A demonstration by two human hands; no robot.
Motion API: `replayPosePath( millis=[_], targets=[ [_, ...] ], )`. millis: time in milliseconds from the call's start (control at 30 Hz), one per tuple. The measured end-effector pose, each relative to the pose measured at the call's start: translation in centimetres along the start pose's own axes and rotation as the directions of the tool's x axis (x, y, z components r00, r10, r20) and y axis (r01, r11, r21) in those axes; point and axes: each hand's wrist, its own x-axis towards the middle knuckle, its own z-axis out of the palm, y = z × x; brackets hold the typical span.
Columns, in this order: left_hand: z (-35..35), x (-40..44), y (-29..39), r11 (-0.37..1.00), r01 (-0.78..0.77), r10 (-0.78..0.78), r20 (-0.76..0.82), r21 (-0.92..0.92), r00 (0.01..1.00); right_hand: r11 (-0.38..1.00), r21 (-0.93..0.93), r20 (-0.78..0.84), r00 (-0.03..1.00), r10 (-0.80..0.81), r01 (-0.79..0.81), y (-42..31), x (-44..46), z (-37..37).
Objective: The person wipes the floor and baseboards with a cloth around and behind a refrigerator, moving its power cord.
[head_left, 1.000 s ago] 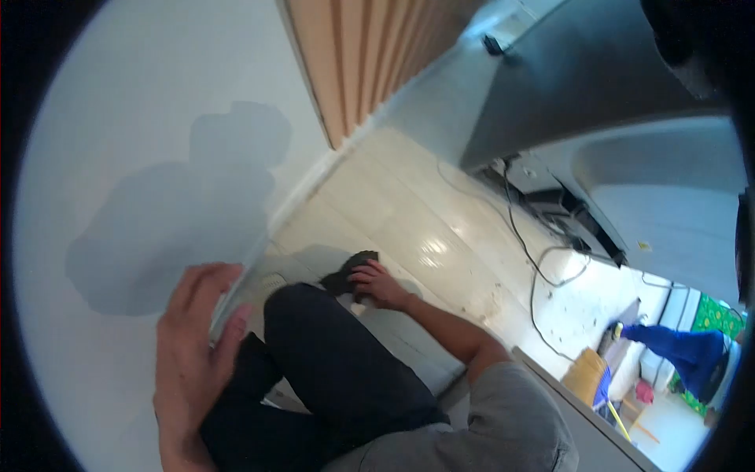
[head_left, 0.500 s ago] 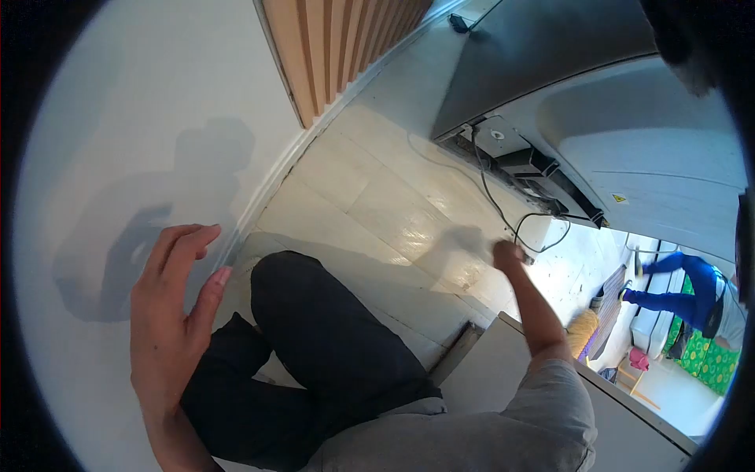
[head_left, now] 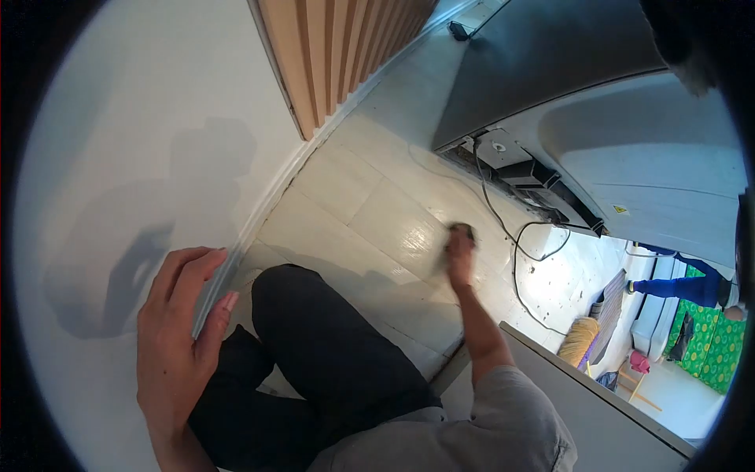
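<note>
My right hand (head_left: pixel 460 256), blurred by motion, reaches down to the pale tiled floor (head_left: pixel 354 185). Its fingers are closed on a small dark object (head_left: pixel 463 230), too smeared to name, which appears to touch the tiles. A black power cord (head_left: pixel 494 206) lies to the right of that hand, looping out from under a large fridge-like appliance (head_left: pixel 645 141). Raised over my bent knee, my left hand (head_left: pixel 177 334) holds nothing. Its fingers are loosely curved, with the thumb apart, close to the white wall (head_left: pixel 157 102).
Wooden slats (head_left: pixel 338 55) run along the wall beyond the white skirting. A pale cabinet panel (head_left: pixel 566 393) stands at my right side. Farther right are a yellowish mop-like bundle (head_left: pixel 580 342), a striped mat (head_left: pixel 608 315) and another person in blue trousers (head_left: pixel 680 293).
My right hand has swept left across the floor, away from the cord. My left hand has shifted slightly down. The other person has moved partly behind the appliance.
</note>
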Motion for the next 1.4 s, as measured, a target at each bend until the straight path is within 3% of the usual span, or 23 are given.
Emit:
replayPosePath(
  millis=[33, 67, 100, 133, 200, 267, 300, 333, 367, 400, 467, 533, 567, 700, 867, 933, 967, 1000, 1033, 1067, 1200, 1300, 1400],
  targets=[
    [-0.3, -0.1, -0.2, 1.000, 0.010, -0.010, -0.009, 0.029, 1.000, 0.995, -0.067, -0.112, 0.992, 0.065, -0.072, 2.0, -0.2, -3.9],
    [-0.6, -0.3, -0.3, 0.998, 0.021, -0.020, -0.020, 0.062, 1.000, 0.724, -0.571, 0.011, 0.878, 0.478, -0.387, 4.4, -0.5, -6.9],
    [-0.8, -0.4, -0.5, 0.997, 0.025, -0.023, -0.027, 0.068, 0.999, 0.168, -0.907, -0.107, 0.596, 0.796, -0.387, 6.1, -0.8, -8.9],
    [-0.9, -0.5, -0.5, 0.997, 0.045, -0.044, -0.020, 0.055, 0.999, 0.111, -0.935, -0.162, 0.683, 0.712, -0.338, 6.7, -1.3, -10.3],
    [-1.1, -0.6, -0.6, 0.996, 0.079, -0.078, -0.022, 0.052, 0.997, 0.329, -0.901, -0.100, 0.871, 0.481, -0.284, 5.2, 0.7, -10.6],
    [-1.0, -0.3, -0.5, 0.997, 0.061, -0.060, -0.008, 0.055, 0.998, 0.764, -0.613, 0.094, 0.942, 0.321, -0.199, -1.1, 4.2, -7.6],
    [-1.0, -0.2, -0.4, 0.996, 0.069, -0.068, -0.014, 0.062, 0.998, 0.857, -0.515, -0.037, 0.999, -0.027, 0.004, -2.6, 4.8, -2.7],
    [-1.0, -0.1, -0.3, 0.996, 0.042, -0.042, -0.008, 0.083, 0.999, 0.825, -0.540, 0.107, 0.986, -0.129, 0.167, -6.3, 5.5, 1.5],
    [-0.9, -0.1, -0.3, 0.995, 0.013, -0.012, -0.004, 0.103, 1.000, 0.941, -0.243, 0.273, 0.948, -0.166, 0.234, -10.8, 5.9, 5.3],
    [-0.8, -0.2, -0.2, 0.994, 0.012, -0.011, -0.014, 0.112, 1.000, 0.846, -0.093, 0.202, 0.842, -0.500, 0.524, -14.5, 5.2, 9.8],
    [-0.4, -0.3, -0.1, 0.996, 0.018, -0.018, -0.004, 0.093, 1.000, 0.787, 0.260, 0.403, 0.678, -0.614, 0.559, -20.7, 2.5, 16.5],
    [-0.3, -0.4, 0.0, 0.996, 0.014, -0.014, 0.003, 0.091, 1.000, 0.466, 0.256, 0.396, 0.347, -0.850, 0.847, -22.4, 1.4, 18.5],
    [-0.2, -0.3, 0.0, 0.996, 0.006, -0.008, 0.020, 0.088, 1.000, 0.469, 0.251, 0.397, 0.352, -0.848, 0.847, -22.0, 2.3, 18.6],
    [-0.4, -0.8, -0.3, 0.993, 0.105, -0.107, 0.051, 0.048, 0.993, 0.844, -0.033, 0.227, 0.826, -0.516, 0.536, -16.3, 6.7, 15.2],
    [-0.7, -1.3, -1.3, 0.986, 0.151, -0.154, 0.036, 0.072, 0.987, 0.910, -0.331, 0.032, 0.967, -0.253, 0.249, -0.6, 6.6, 4.3],
    [-0.7, -1.6, -1.5, 0.988, 0.132, -0.135, 0.032, 0.084, 0.990, 0.980, -0.175, -0.155, 0.985, 0.071, -0.098, 4.9, 3.4, -1.5],
    [-0.9, -1.8, -1.6, 0.988, 0.114, -0.116, 0.016, 0.102, 0.993, 0.838, 0.047, -0.195, 0.818, 0.541, -0.543, 5.5, 2.5, -5.3],
    [-1.0, -1.9, -1.6, 0.989, 0.110, -0.113, 0.028, 0.097, 0.993, 0.504, -0.738, -0.065, 0.791, 0.608, -0.448, 9.7, 0.2, -8.2],
    [-1.0, -2.1, -1.7, 0.992, 0.099, -0.101, 0.025, 0.076, 0.995, 0.364, -0.815, -0.132, 0.756, 0.641, -0.450, 9.9, -1.2, -10.2],
    [-1.1, -2.3, -1.7, 0.994, 0.095, -0.096, 0.009, 0.058, 0.995, 0.225, -0.871, -0.196, 0.730, 0.655, -0.436, 8.9, -1.3, -11.6],
    [-1.5, -1.9, -1.2, 0.990, 0.085, -0.083, -0.023, 0.112, 0.996, 0.785, -0.614, -0.126, 0.992, 0.012, -0.087, 0.2, 1.0, -8.7],
    [-1.0, -1.3, -0.1, 0.994, 0.062, -0.061, -0.014, 0.086, 0.998, 0.953, -0.142, 0.108, 0.961, -0.254, 0.268, -11.6, 4.8, -0.2],
    [-0.2, -1.0, 0.8, 0.999, 0.032, -0.032, 0.010, 0.035, 0.999, 0.887, 0.191, 0.183, 0.873, -0.453, 0.420, -18.8, 7.5, 9.5]
  ],
)
